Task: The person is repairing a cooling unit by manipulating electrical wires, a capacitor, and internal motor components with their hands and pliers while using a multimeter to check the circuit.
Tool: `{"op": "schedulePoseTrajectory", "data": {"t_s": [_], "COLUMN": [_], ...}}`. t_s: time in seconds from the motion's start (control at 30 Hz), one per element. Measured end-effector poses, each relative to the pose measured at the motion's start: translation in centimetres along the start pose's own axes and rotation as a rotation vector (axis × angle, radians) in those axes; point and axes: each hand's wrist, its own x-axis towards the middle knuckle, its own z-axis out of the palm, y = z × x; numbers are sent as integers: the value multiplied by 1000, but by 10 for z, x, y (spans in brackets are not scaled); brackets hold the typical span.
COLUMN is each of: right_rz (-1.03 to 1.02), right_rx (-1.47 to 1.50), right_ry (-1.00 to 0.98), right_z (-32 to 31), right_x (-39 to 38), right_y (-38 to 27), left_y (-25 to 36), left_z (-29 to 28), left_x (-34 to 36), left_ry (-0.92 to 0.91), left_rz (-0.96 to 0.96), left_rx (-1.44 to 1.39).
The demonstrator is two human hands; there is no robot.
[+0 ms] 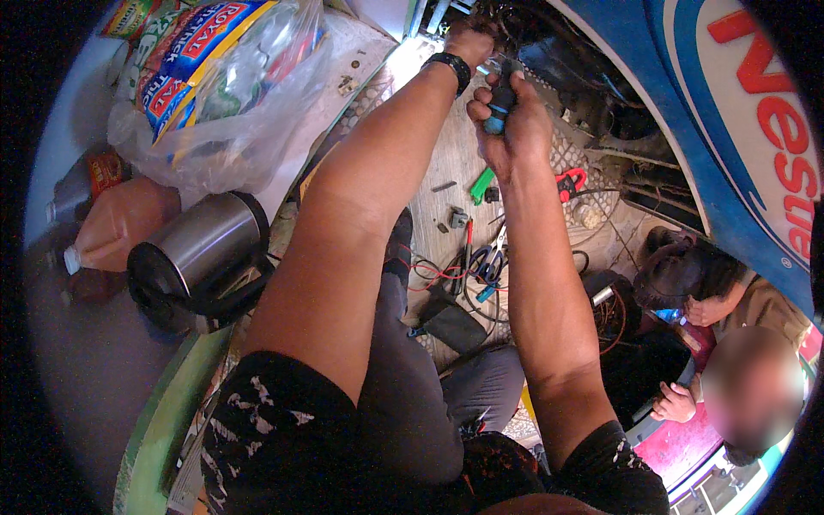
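Note:
My right hand (524, 124) is closed around a tool with a thick black and blue handle (501, 105); its working end is too unclear to name. Just beyond it, my left hand (470, 43), with a dark band at the wrist, reaches to the dark opening (549, 51) of a blue and white appliance. Shadow hides its fingers and anything they may touch. On the floor below my hands lie a green strip-like piece (482, 184), scissors (487, 264), a red-jawed clamp tool (570, 184) and red and black leads (438, 273).
The appliance's blue panel (687, 112) curves along the right. A steel kettle (206, 249), plastic bottle (129, 215) and bag of packets (215, 94) stand at left. A black box-shaped thing (453, 323) lies near my legs. Another person's hand (675, 402) rests at lower right.

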Motion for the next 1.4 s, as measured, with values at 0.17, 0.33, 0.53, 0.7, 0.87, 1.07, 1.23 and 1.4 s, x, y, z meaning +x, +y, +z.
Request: {"op": "schedulePoseTrajectory", "data": {"t_s": [0.17, 0.33, 0.53, 0.7, 0.87, 1.07, 1.23, 1.4], "right_rz": [91, -49, 71, 44, 115, 77, 237, 122], "right_rx": [134, -199, 52, 5, 139, -88, 95, -138], "right_ry": [-52, 85, -13, -9, -73, 27, -193, -48], "right_z": [-7, 6, -6, -1, -13, -13, -33, -36], "right_x": [8, 1, 6, 3, 6, 7, 11, 6], "right_y": [-1, 3, -4, -2, -14, -14, -24, -29], "left_y": [5, 5, 4, 5, 8, 6, 4, 4], "left_z": [-16, -19, -22, -16, -2, 18, 12, -9], "left_x": [-6, -13, -20, -14, -15, 3, -5, -33], "left_ry": [-83, -56, -13, 43, 305, 420, 488, 453], "left_rz": [53, 11, -8, -198, -150, -483, -470, -391], "left_rx": [171, 89, 131, -319, -302, -1397, -1424, -996]}}
